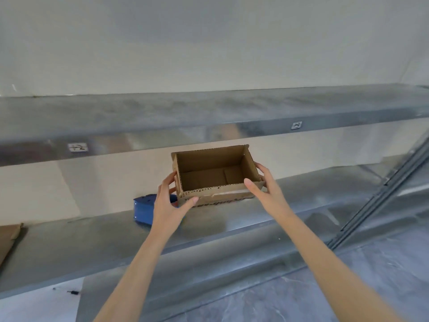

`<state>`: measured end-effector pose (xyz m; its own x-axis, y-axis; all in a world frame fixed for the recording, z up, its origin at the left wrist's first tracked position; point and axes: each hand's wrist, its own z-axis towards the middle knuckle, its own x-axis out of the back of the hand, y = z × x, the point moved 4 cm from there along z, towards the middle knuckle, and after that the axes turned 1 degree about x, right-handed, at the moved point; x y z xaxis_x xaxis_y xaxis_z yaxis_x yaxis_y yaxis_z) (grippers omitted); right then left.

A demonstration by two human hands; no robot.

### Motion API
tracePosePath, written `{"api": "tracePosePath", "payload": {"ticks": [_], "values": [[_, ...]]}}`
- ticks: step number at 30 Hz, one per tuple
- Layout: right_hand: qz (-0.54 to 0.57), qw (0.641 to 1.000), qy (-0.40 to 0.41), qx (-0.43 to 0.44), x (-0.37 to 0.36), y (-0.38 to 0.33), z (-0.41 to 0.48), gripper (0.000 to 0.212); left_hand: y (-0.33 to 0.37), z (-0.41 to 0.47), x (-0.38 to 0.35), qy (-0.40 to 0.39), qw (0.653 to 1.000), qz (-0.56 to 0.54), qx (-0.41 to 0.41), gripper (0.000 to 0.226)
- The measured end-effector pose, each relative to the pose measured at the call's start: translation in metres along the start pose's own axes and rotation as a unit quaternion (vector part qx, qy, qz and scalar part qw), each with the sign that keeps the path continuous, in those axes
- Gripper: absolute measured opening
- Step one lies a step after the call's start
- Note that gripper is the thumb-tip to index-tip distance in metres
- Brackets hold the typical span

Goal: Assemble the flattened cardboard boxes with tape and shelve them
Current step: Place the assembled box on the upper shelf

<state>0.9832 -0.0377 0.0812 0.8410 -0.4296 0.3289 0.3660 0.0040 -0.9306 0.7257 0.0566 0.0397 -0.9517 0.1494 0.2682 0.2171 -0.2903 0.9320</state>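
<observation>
Cardboard box (213,175), open top facing the camera, tilted a bit fwd, is held over the lower shelf (232,226) at abt mid-length, between the front edge and the back wall. Can't tell if its base touches the shelf. The inside shows bottom flaps meeting at a seam. A pale tape strip (228,193) runs along the front wall, w/ dark print below it, too blurred to read.

Left hand (166,205) grips the box's left end: thumb pressed on the front wall near the lower left corner, fingers curled round the end wall. Right hand (267,189) grips the right end: thumb on the front right top corner, fingers wrapped behind the right wall. Both forearms reach up from the bottom edge.

A blue tape dispenser (144,209) lies on the same shelf just left of the box, partly hidden behind the left hand. Far left, at the shelf's left end, is a flat piece of brown cardboard (8,240), cut off by the frame.

The upper shelf (209,112) overhangs directly above the box, w/ its front lip close over the box's rear rim. That lip has two small labels: one at left (78,147), one at right (296,125). A grey upright post (380,194) slants down the right side, well apart from the box.

Below is a grey marbled floor (348,287). A small dark object (73,292) lies on a pale patch at bottom left, too small to identify.
</observation>
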Motion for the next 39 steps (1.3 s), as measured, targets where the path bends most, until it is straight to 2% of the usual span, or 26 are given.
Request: {"api": "tracePosePath", "payload": {"ticks": [9,14,20,25,29,35,39], "values": [[-0.034,0.996,0.066,-0.053,0.175,0.062,-0.002,0.048,0.051,0.002,-0.185,-0.069,0.997,-0.021,-0.006,0.084],[-0.021,0.993,0.095,-0.068,0.248,0.097,0.005,0.061,0.074,0.019,-0.268,-0.112,0.994,-0.006,-0.021,0.083],[-0.021,0.989,0.11,-0.097,0.332,0.142,0.036,0.058,0.083,0.048,-0.37,-0.174,0.984,0.006,-0.024,0.079],[-0.02,0.988,0.103,-0.109,0.392,0.177,0.074,0.073,0.082,0.073,-0.449,-0.204,0.979,-0.002,-0.01,0.079],[-0.022,0.987,0.092,-0.13,0.433,0.202,0.105,0.075,0.082,0.09,-0.506,-0.22,0.975,0.003,0.016,0.083],[-0.006,0.982,0.096,-0.161,0.481,0.247,0.135,0.059,0.08,0.1,-0.572,-0.236,0.971,-0.001,0.045,0.082],[0.009,0.979,0.073,-0.189,0.504,0.279,0.151,0.059,0.077,0.1,-0.605,-0.222,0.972,-0.004,0.075,0.079]]}}
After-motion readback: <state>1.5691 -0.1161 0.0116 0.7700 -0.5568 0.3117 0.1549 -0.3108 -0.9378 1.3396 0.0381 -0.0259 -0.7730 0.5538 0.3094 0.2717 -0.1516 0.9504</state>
